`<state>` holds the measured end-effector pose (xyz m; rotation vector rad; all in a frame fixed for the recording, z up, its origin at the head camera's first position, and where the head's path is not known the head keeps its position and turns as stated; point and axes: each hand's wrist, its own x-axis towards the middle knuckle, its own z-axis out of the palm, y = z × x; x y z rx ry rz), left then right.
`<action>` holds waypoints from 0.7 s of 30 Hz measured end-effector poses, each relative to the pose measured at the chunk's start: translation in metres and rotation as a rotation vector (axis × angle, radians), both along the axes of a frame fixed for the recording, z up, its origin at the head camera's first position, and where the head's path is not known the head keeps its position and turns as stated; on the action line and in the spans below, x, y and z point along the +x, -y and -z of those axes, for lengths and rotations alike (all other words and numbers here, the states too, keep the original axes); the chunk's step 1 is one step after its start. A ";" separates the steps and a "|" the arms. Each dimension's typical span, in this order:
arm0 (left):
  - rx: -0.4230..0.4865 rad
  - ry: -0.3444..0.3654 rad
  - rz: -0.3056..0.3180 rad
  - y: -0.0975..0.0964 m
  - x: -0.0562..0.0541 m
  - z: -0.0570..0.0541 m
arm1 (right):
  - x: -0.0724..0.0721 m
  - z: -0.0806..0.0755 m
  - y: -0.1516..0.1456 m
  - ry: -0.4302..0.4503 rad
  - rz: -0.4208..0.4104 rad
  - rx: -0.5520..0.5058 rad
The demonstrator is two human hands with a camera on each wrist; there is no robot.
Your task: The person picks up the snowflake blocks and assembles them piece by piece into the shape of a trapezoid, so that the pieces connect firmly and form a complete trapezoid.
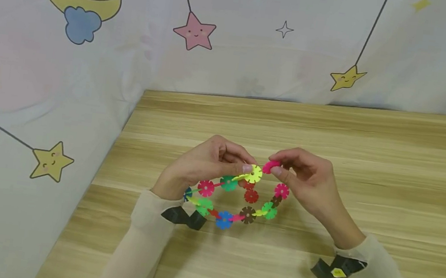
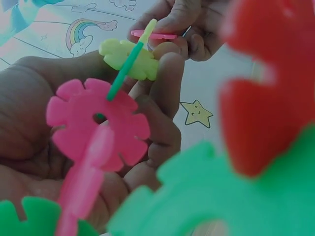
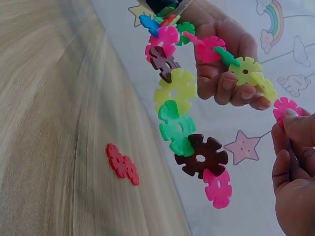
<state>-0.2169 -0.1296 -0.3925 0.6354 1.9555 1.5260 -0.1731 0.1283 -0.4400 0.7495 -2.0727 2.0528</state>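
My left hand (image 1: 203, 160) pinches a yellow notched flower-shaped disc (image 1: 257, 171) at one end of a linked chain. More slotted discs in pink, green, brown, blue and red hang from it in a loose curve, a brown disc (image 3: 216, 160) and a pink disc (image 3: 216, 194) near the other end. Between thumb and fingers, my right hand (image 1: 313, 182) holds a single bright pink disc (image 3: 283, 105) close to the yellow end. Whether the two touch I cannot tell. Large red (image 2: 251, 132) and green discs are blurred up close in the left wrist view.
Two red discs (image 3: 117, 160) lie on the wooden tabletop (image 1: 331, 138) below the chain. A pale cloth (image 1: 236, 66) with stars and a moon hangs behind and at the left. Each wrist bears a black camera mount (image 1: 338, 267).
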 end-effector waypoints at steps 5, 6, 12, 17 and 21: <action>-0.003 -0.007 -0.007 0.000 0.000 -0.001 | 0.000 0.000 0.001 -0.049 -0.033 -0.038; -0.006 -0.008 -0.009 0.000 0.001 -0.001 | 0.000 0.000 0.001 -0.052 -0.034 -0.035; -0.029 -0.004 -0.035 -0.004 0.001 0.002 | 0.001 0.001 0.001 -0.077 -0.052 -0.020; -0.035 -0.009 -0.076 -0.011 0.003 0.005 | -0.001 0.005 0.004 -0.155 -0.074 -0.089; -0.039 -0.033 -0.100 -0.017 0.006 0.005 | -0.003 0.007 0.007 -0.188 -0.065 -0.140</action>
